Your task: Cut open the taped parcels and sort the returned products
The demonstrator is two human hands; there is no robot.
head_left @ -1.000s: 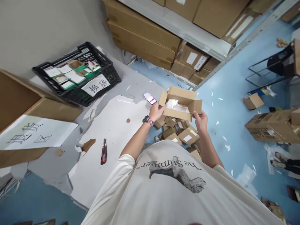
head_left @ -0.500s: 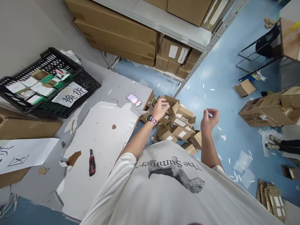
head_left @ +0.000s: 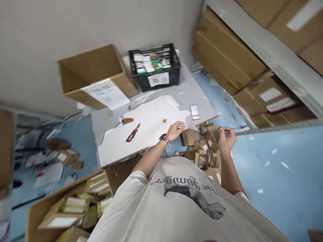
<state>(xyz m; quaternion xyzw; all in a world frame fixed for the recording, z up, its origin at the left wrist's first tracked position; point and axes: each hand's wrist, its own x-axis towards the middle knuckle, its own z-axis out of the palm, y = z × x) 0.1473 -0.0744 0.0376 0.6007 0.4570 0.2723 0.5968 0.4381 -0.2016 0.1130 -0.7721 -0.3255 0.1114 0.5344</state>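
Note:
My left hand (head_left: 176, 130), with a dark watch and patterned band (head_left: 164, 138) at its wrist, hangs above the near edge of the table. Its fingers are loosely bent and apart, and I see nothing in them. Over the right side of a heap of small opened cartons (head_left: 202, 148), my right hand (head_left: 227, 139) is raised with its fingers curled in toward the thumb; no held thing shows. A red and black box cutter (head_left: 133, 133) lies on the white, torn table covering (head_left: 151, 117). Near the table's right edge rests a phone (head_left: 194, 112) with a lit screen.
At the table's back stand an open cardboard box (head_left: 96, 89) and a black crate (head_left: 155, 79) of white and green boxes. A large carton (head_left: 32, 215) of small parcels is at lower left. Shelving (head_left: 254, 40) with boxes borders the right. Paper scraps litter the blue floor (head_left: 272, 188).
My view has swung left, bringing the open cardboard box and the carton of parcels into sight. Both hands keep nearly the same pose; the left one now appears nearer the table.

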